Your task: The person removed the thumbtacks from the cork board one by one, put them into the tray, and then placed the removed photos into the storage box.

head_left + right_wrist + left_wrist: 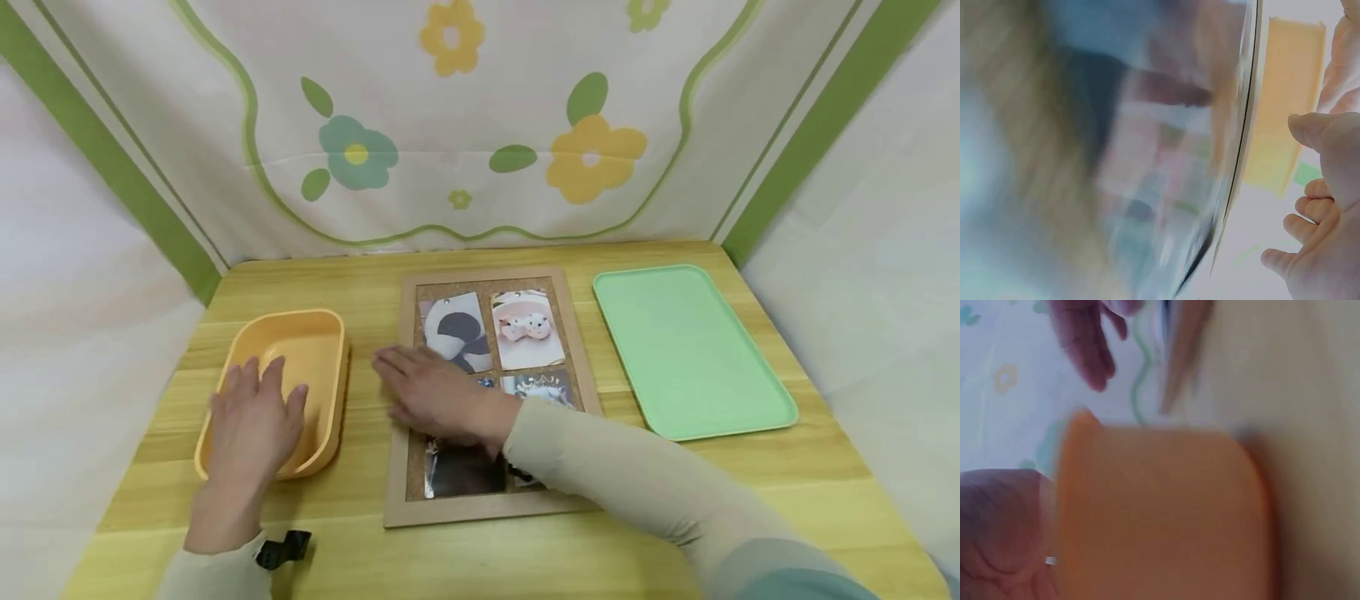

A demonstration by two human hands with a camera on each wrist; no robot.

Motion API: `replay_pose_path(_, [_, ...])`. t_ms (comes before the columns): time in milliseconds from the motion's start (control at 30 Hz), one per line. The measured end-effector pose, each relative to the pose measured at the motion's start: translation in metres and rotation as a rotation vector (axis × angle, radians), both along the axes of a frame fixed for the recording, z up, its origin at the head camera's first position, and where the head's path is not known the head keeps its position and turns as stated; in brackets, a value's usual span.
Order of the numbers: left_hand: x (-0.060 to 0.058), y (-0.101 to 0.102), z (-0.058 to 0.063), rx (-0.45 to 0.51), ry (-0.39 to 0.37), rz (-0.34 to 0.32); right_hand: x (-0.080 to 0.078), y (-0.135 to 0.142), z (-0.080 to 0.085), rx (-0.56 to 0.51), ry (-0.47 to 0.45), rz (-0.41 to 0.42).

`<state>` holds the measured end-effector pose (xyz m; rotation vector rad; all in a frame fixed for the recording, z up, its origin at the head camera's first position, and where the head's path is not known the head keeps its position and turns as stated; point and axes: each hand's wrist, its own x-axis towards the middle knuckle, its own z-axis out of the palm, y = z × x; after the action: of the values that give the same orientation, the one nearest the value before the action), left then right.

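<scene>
My left hand (251,425) hovers over the yellow-orange box (330,333) with its fingers spread, nothing visible in its grasp. In the left wrist view the box's wall (1166,512) fills the middle, and a tiny white spot shows at the edge of the left palm (1004,531). Reaching leftward across the framed corkboard (401,483), my right hand (438,396) has relaxed fingers and appears to hold nothing. Several photos are on the corkboard, among them a hair-bow picture (528,329) and a dark one (465,471) under the right wrist; others are partly hidden by the right arm.
A light green tray (697,350) lies to the right of the corkboard on the wooden table (360,533). Behind the table hangs a white curtain (465,117) with flower prints. The right forearm (645,475) crosses the corkboard's lower right corner.
</scene>
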<state>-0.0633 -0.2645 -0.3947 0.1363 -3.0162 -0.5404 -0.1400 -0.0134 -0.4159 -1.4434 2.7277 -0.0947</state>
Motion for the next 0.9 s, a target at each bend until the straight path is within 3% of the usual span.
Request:
replay_pose_path(167, [-0.023, 0.049, 0.019, 0.053, 0.227, -0.114, -0.023, 0.05, 0.008, -0.164, 0.023, -0.062])
replay_pose_path(300, [-0.047, 0.087, 0.021, 0.01, 0.324, -0.25, -0.038, 0.087, 0.015, -0.304, 0.081, -0.118])
replay_pose_path(433, [-0.068, 0.115, 0.017, -0.052, 0.294, -0.362, -0.048, 0.116, 0.021, -0.332, 0.135, -0.171])
replay_pose_path(567, [-0.082, 0.134, 0.006, -0.1, 0.21, -0.426, -0.055, 0.137, 0.02, -0.319, 0.158, -0.204])
replay_pose_path(767, [-0.094, 0.144, -0.012, -0.134, 0.054, -0.54, -0.062, 0.156, 0.016, -0.274, 0.169, -0.225])
replay_pose_path(900, [-0.096, 0.146, -0.019, -0.173, 0.0, -0.606, -0.064, 0.16, 0.014, -0.243, 0.15, -0.225])
